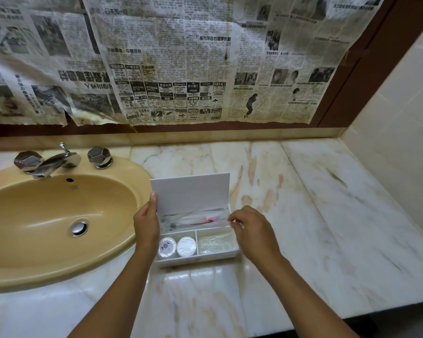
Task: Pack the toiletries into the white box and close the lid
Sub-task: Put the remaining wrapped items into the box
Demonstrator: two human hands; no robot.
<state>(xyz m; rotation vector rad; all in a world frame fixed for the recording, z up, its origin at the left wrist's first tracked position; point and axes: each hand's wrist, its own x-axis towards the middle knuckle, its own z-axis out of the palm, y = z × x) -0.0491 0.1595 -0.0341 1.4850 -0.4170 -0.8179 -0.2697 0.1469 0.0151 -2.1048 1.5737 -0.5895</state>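
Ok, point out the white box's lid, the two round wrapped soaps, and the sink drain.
lid [191, 191], head view, middle of its raised inner face.
round wrapped soaps [167, 247], head view, top of the left one, in the front left compartment.
sink drain [79, 228], head view, centre of the metal plug.

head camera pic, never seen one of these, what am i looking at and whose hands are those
It is one wide view from a camera worn on a person's head, looking down at their own bare hands; there is no robot. A white box sits on a marble counter beside a yellow sink. Its lid stands open. The left hand holds the lid's left edge. The right hand pinches a clear wrapped packet lying in the back compartment. Two round white items fill the front left compartment.
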